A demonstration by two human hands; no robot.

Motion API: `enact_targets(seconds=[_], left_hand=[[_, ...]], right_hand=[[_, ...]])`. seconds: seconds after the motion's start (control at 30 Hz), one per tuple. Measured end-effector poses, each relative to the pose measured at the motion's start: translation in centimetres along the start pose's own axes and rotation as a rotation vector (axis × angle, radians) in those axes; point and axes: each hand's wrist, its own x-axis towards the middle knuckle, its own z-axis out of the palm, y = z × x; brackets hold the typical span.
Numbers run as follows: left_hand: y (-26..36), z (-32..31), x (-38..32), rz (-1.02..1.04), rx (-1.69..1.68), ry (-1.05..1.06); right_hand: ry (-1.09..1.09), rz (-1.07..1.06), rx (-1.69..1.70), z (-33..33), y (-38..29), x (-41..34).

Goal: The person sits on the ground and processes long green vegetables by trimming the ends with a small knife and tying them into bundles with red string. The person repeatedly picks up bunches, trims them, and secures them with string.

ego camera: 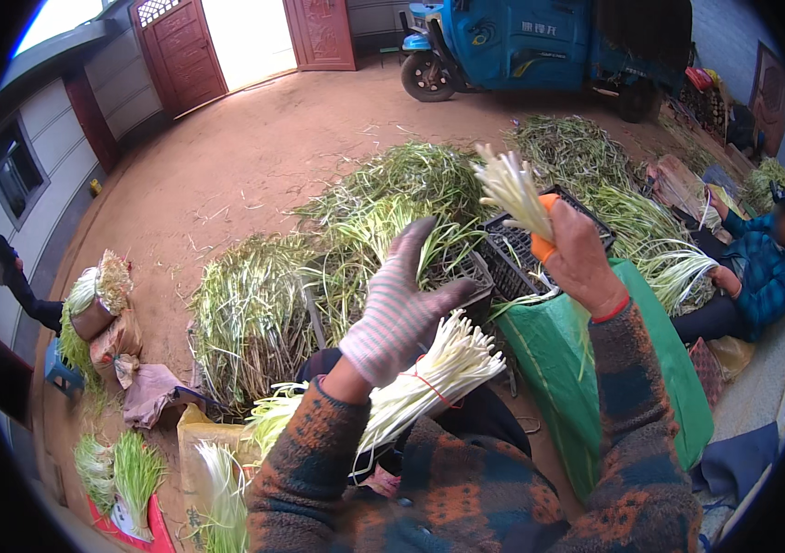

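Note:
My right hand [578, 259], with orange covers on some fingers, is closed around a small bunch of pale, chive-like stalks [511, 185], their white ends tilted up and left. A striped knit glove with grey fingertips covers my left hand [389, 321]; its thumb and fingers are spread, with nothing between them. Just below it, a thick bundle of white stalks [451, 363] lies across my lap, tied with a red band. The left forearm hides part of the bundle's leafy end. Beneath my right forearm stands a green woven sack [548, 345].
Heaped greens [254, 311] and black plastic crates [503, 245] lie ahead. Finished-looking bundles [137, 473] rest at lower left, near a blue stool [61, 370]. A seated person [762, 269] holds stalks at right. A blue three-wheeled vehicle [517, 48] stands at the back.

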Motion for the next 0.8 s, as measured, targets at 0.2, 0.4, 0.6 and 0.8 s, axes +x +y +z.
enact_targets(seconds=[0.2, 0.4, 0.6, 0.8], left_hand=[[-1.4, 0.7, 4.8, -0.099, -0.396, -0.07], [-1.8, -1.3, 4.9, 0.107, -0.581, 0.197], [0.5, -4.8, 4.8, 0.269, -0.691, 0.491], [3.1, -13.9, 2.0, 0.437, -0.406, 0.828]], right_hand=[[-0.117, -0.295, 0.384, 5.0, -5.0, 6.1], [-0.124, -0.367, 0.44, 8.6, -7.0, 8.5], [-0.036, -0.498, 0.376, 10.9, -11.2, 10.8], [0.075, -0.533, 0.455, 9.5, -12.9, 10.2]])
